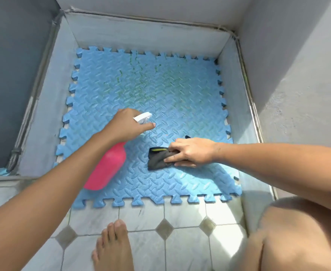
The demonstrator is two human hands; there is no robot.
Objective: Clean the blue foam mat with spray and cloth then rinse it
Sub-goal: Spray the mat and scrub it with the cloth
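Tiled floor (186, 231) borders mat (180, 90). Left hand (125, 124) clamps spray bottle (108, 167), neck hidden, contents unreadable; right hand (192, 151) curls round cloth (157, 159) on mat.

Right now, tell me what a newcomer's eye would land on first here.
The blue interlocking foam mat fills the walled corner of the floor, with greenish streaks across its far middle. Over its near left part, the left hand grips a pink plastic spray bottle, nozzle aimed at the mat. To the right of it, the right hand holds a dark grey cloth bunched against the mat.
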